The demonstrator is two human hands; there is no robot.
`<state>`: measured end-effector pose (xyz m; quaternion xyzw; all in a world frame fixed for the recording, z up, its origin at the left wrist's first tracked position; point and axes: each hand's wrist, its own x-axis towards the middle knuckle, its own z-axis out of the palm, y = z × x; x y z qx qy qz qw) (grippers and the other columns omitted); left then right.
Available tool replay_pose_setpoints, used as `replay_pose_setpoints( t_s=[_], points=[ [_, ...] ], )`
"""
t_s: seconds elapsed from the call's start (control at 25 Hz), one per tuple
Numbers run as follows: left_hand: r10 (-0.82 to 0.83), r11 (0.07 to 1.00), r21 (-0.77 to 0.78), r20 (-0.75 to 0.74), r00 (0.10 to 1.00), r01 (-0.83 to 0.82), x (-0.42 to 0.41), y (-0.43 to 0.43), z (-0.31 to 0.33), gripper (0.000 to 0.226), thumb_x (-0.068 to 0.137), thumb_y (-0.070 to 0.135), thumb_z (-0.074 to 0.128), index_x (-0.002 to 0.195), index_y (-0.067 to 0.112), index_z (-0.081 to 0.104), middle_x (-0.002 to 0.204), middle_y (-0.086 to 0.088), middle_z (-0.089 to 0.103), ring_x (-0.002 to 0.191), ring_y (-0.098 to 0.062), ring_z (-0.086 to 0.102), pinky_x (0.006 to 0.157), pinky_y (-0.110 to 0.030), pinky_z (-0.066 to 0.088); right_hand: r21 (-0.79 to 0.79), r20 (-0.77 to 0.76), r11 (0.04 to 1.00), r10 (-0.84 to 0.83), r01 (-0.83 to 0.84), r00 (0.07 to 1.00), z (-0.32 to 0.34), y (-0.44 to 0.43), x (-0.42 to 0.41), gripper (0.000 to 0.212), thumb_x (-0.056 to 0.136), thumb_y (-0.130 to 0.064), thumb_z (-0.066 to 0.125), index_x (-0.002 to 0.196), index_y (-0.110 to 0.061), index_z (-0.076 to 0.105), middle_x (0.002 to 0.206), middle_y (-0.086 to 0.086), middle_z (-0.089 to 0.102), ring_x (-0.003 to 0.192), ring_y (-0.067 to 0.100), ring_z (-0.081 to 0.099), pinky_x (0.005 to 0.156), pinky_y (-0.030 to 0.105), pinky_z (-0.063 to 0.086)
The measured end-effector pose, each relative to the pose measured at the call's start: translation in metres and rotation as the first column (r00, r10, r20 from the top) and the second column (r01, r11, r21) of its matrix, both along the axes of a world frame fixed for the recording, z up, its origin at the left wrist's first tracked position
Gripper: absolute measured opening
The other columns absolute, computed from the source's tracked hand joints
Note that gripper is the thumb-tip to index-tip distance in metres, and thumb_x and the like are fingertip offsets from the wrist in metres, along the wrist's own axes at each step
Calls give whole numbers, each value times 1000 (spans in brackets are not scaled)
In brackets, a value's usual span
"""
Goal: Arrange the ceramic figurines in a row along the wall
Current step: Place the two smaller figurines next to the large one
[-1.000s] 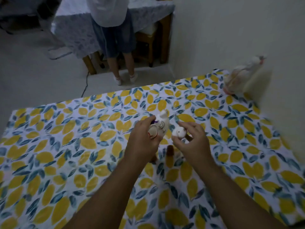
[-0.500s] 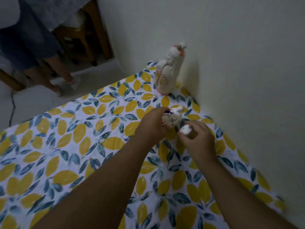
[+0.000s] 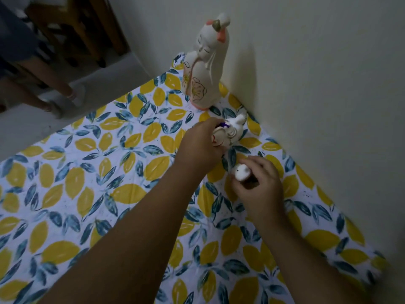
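A tall white ceramic lady figurine (image 3: 205, 69) with flower patterns stands upright at the table's far corner, close against the wall (image 3: 317, 84). Just in front of it, my left hand (image 3: 200, 144) grips a white animal figurine (image 3: 233, 131) with a purple mark and swirl pattern, held low over the cloth near the wall. My right hand (image 3: 260, 185) is closed around a small white figurine (image 3: 241, 173), nearer to me and a short way from the wall. Only the small figurine's white top shows.
The table carries a cloth with yellow lemons and blue leaves (image 3: 109, 183); its right edge meets the wall. Beyond the far edge a person's legs and shoes (image 3: 72, 95) stand on the floor beside wooden furniture legs (image 3: 105, 34).
Both hands carried their figurines away from the table's middle toward the wall. My left hand now holds the animal figurine just beside the tall lady figurine; the view swung right.
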<state>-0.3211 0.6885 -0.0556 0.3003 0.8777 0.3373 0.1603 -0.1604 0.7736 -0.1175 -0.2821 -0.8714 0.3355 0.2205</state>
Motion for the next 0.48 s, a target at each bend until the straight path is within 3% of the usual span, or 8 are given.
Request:
replay_pose_setpoints(
  t_s=[0.12, 0.24, 0.36, 0.48],
  points=[
    [56, 998, 32, 26, 998, -57, 3, -3, 0, 65, 73, 21, 83, 133, 22, 56, 121, -3, 68, 107, -24, 64, 79, -28, 49, -44, 22, 999, 13, -12, 1000, 2, -1, 1, 41, 81, -21, 83, 119, -13, 70, 126, 7, 60, 118, 29, 58, 89, 37, 56],
    [108, 993, 37, 82, 991, -111, 12, -17, 5, 83, 79, 29, 82, 149, 20, 39, 144, -4, 54, 129, -20, 51, 96, -32, 46, 5, 84, 999, 39, -40, 996, 11, -5, 2, 52, 84, -31, 78, 131, -15, 63, 139, 7, 55, 133, 27, 46, 100, 33, 48],
    [179, 984, 0, 43, 983, -179, 40, -67, 20, 68, 93, 36, 67, 152, 22, 35, 153, -1, 44, 140, -19, 39, 110, -39, 38, 103, 107, 988, 106, -117, 989, 29, -26, 12, 56, 91, -43, 65, 138, -13, 57, 149, 6, 51, 146, 26, 35, 114, 40, 36],
    [281, 959, -11, -33, 959, -282, 87, -148, 35, 54, 100, 37, 54, 149, 22, 39, 152, -3, 46, 143, -22, 35, 115, -47, 34, 67, 132, 961, 257, -267, 957, 48, -72, 21, 56, 97, -46, 51, 144, -15, 52, 154, 2, 48, 151, 21, 28, 119, 44, 30]
  ],
)
